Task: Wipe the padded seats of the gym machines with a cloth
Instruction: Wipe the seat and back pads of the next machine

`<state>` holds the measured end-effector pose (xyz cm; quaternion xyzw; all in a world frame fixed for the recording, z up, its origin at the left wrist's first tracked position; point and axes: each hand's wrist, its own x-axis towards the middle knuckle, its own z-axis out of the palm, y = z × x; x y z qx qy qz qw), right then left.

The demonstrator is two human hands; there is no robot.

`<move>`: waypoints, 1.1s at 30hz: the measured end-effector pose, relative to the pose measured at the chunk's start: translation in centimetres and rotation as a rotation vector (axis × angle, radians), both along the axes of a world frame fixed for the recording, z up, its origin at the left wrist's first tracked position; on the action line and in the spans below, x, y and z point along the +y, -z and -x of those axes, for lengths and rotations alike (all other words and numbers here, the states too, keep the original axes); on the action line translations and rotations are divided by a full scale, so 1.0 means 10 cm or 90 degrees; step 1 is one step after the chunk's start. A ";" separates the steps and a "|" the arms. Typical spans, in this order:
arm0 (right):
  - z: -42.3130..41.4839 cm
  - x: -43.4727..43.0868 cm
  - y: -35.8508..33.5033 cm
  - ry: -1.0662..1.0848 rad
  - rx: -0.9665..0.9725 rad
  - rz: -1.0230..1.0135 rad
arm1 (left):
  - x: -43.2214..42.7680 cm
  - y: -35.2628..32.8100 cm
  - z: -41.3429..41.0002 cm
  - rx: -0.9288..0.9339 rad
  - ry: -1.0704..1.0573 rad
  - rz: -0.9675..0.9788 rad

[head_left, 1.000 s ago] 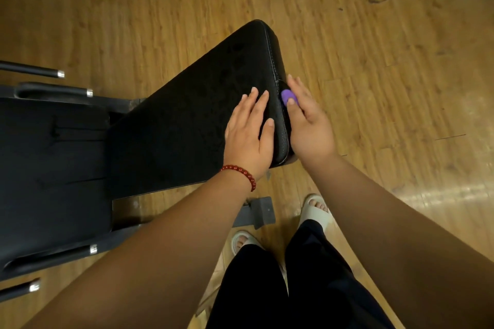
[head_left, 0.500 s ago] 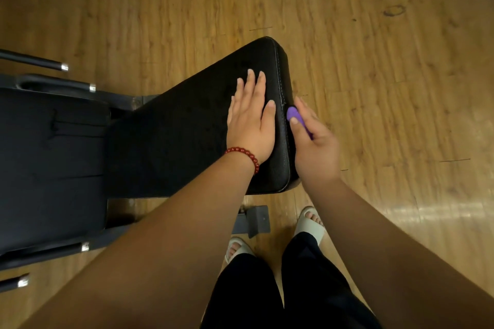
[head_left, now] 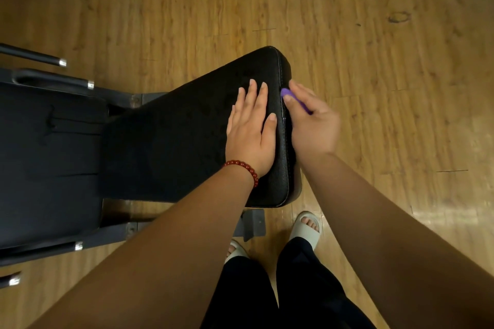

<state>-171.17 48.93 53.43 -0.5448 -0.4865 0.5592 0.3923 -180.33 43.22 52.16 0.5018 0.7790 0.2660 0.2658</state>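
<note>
- seat point(head_left: 187, 141) is being steadied, I'd guess, by the flat, straight-fingered left hand point(head_left: 251, 131)
- purple cloth point(head_left: 290, 96) is being gripped by the right hand point(head_left: 312, 123) at the right edge, probably for wiping

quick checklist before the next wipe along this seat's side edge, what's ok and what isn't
1. Left hand flat on the padded seat, steadying it: ok.
2. Right hand grips the purple cloth: ok.
3. Cloth against the seat's side edge: ok.
4. Enough cloth exposed to wipe with: cannot tell, most of it is hidden in the hand.
5. Seat top wiped: cannot tell, dark blotches show on it.
</note>
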 end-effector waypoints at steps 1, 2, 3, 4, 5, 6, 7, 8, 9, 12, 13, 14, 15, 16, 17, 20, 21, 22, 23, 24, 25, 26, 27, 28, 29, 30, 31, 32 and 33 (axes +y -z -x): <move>-0.05 -0.07 -0.01 -0.003 -0.002 0.009 | 0.00 0.01 0.00 -0.001 0.001 -0.001; -0.12 -0.16 -0.03 -0.009 0.001 0.019 | -0.01 0.01 0.00 -0.001 0.002 -0.002; -0.18 -0.25 -0.03 -0.014 0.009 0.027 | -0.01 0.02 0.00 0.000 0.002 -0.003; -0.23 -0.32 -0.04 -0.019 0.021 0.032 | 0.00 0.03 0.00 0.000 0.001 -0.004; -0.25 -0.35 -0.04 -0.017 0.031 0.037 | 0.00 0.03 0.01 -0.001 -0.002 -0.004; -0.24 -0.32 -0.03 -0.011 0.033 0.045 | 0.01 0.04 0.01 -0.003 -0.003 -0.004; -0.20 -0.26 -0.02 -0.004 0.026 0.054 | 0.01 0.04 0.01 -0.004 -0.003 -0.004; -0.16 -0.19 -0.01 0.004 0.019 0.065 | 0.01 0.04 0.00 -0.006 -0.003 -0.003; -0.11 -0.10 -0.01 0.013 0.016 0.078 | 0.01 0.04 0.00 -0.006 -0.002 -0.004; -0.03 0.05 0.01 0.032 0.027 0.087 | 0.01 0.03 0.01 -0.005 -0.001 -0.006; -0.04 0.03 0.00 0.030 0.033 0.089 | 0.01 0.03 0.01 -0.005 -0.001 -0.006; -0.06 -0.01 -0.01 0.023 0.037 0.089 | 0.00 0.04 0.01 -0.005 -0.002 -0.007; -0.10 -0.08 -0.02 0.016 0.039 0.087 | 0.00 0.04 0.01 -0.005 -0.002 -0.007; -0.14 -0.14 -0.02 0.009 0.041 0.084 | 0.00 0.04 0.01 -0.005 -0.002 -0.007; -0.18 -0.20 -0.01 0.005 0.044 0.081 | 0.00 0.04 0.00 -0.005 -0.003 -0.007; -0.13 -0.15 0.01 0.015 0.031 0.059 | 0.01 0.03 0.01 -0.004 -0.006 -0.006; -0.07 -0.06 0.02 0.019 0.016 0.048 | 0.01 0.03 0.01 -0.006 -0.007 -0.005; -0.01 0.05 0.03 0.021 0.002 0.042 | 0.01 0.03 0.01 -0.008 -0.007 -0.002; 0.06 0.18 0.02 0.023 -0.005 0.044 | 0.01 0.03 0.01 -0.010 -0.005 0.000; 0.12 0.29 0.02 0.024 -0.007 0.049 | 0.01 0.02 0.01 -0.011 -0.003 0.002; 0.15 0.38 0.02 0.020 -0.008 0.051 | 0.02 0.01 0.01 -0.015 -0.002 0.002; 0.17 0.41 0.02 0.014 -0.006 0.053 | 0.02 0.00 0.02 -0.023 -0.004 0.004; 0.15 0.38 0.02 0.008 -0.004 0.054 | 0.02 -0.01 0.02 -0.038 -0.009 0.007; 0.11 0.32 0.00 0.002 -0.001 0.051 | 0.02 -0.03 0.02 -0.055 -0.017 0.005; 0.05 0.23 0.00 -0.006 0.002 0.044 | 0.02 -0.05 0.03 -0.068 -0.027 0.000; -0.01 0.15 0.01 -0.014 0.006 0.035 | 0.04 -0.07 0.05 -0.078 -0.040 -0.008; -0.07 0.08 0.04 -0.023 0.015 0.028 | 0.07 -0.10 0.06 -0.076 -0.057 -0.019; -0.11 0.02 0.05 -0.029 0.024 0.027 | 0.13 -0.14 0.09 -0.067 -0.073 -0.029; -0.13 0.01 0.07 -0.029 0.029 0.027 | 0.20 -0.17 0.11 -0.059 -0.082 -0.034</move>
